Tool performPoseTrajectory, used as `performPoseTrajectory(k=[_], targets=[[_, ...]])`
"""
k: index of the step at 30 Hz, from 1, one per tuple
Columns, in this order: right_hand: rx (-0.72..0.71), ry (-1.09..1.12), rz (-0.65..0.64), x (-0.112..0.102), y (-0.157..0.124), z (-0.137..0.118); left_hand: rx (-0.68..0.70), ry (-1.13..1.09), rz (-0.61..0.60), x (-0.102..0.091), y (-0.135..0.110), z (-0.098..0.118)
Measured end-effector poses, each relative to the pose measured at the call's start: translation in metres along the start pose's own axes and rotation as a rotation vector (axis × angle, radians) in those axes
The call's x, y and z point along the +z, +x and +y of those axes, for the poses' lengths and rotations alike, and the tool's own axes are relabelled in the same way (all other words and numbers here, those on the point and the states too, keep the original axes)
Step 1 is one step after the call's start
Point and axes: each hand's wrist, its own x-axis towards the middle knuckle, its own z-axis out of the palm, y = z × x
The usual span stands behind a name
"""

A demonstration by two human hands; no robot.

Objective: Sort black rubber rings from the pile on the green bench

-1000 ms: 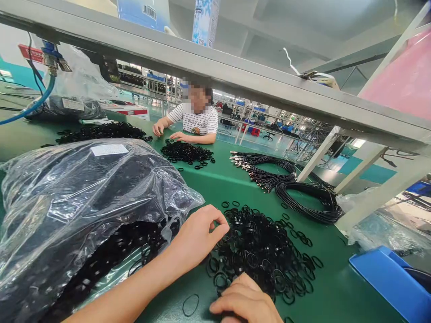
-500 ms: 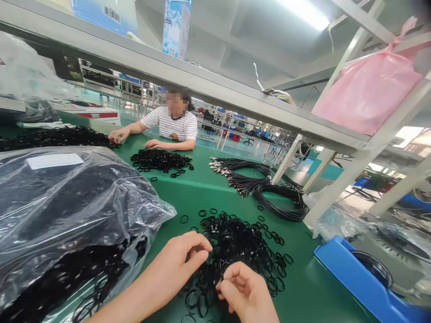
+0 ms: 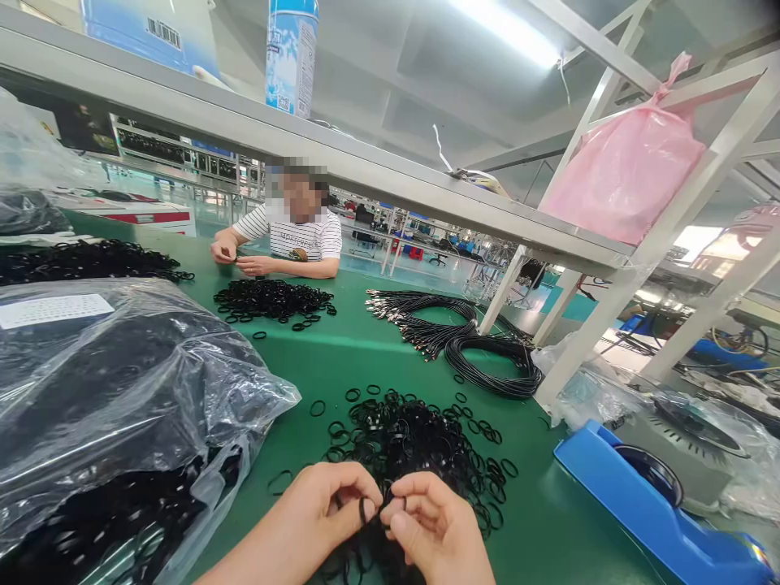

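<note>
My left hand point(image 3: 322, 508) is closed, pinching a small black ring point(image 3: 362, 511) between thumb and fingers. Close beside it, my right hand point(image 3: 439, 528) is also closed, with a black ring partly visible at its fingertips. The fingertips of both hands nearly meet over a heap of loose black rings point(image 3: 420, 439) on the green tabletop point(image 3: 524, 520). Single rings lie scattered round the heap's edges. What the rings are made of I cannot tell.
Left lies a big clear plastic bag point(image 3: 140, 366) of black pieces. A blue tape dispenser point(image 3: 646, 504) stands right, with coiled black cables point(image 3: 493, 366) behind. Across the table a co-worker point(image 3: 305, 240) sits by another ring pile point(image 3: 268, 299). A shelf beam point(image 3: 366, 166) crosses overhead.
My left hand has come down and right to meet my right hand, and a black ring now shows in its pinch. The co-worker's hands have come together.
</note>
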Motion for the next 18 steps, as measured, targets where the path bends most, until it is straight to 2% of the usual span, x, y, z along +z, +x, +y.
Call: performPoseTrajectory(k=[2,5,10,14,16,18], targets=[[0.005,-0.017,0.011,-0.001,0.0,0.001,-0.008,-0.01,0.026,-0.003,0.001,0.0],[-0.066,-0.099,0.029,-0.002,0.0,0.002,0.014,0.018,0.059,-0.007,-0.001,0.001],[-0.385,-0.61,0.055,-0.009,0.002,0.002,0.101,0.059,0.189,-0.014,-0.003,0.0],[-0.562,-0.852,0.17,-0.013,-0.001,0.005,0.113,0.06,0.293,-0.023,-0.001,0.004],[-0.611,-0.926,0.13,-0.011,-0.005,0.009,0.119,0.041,0.346,-0.03,-0.002,0.01],[-0.663,-0.964,-0.023,-0.008,-0.011,0.015,0.117,0.014,0.397,-0.038,-0.005,0.017]])
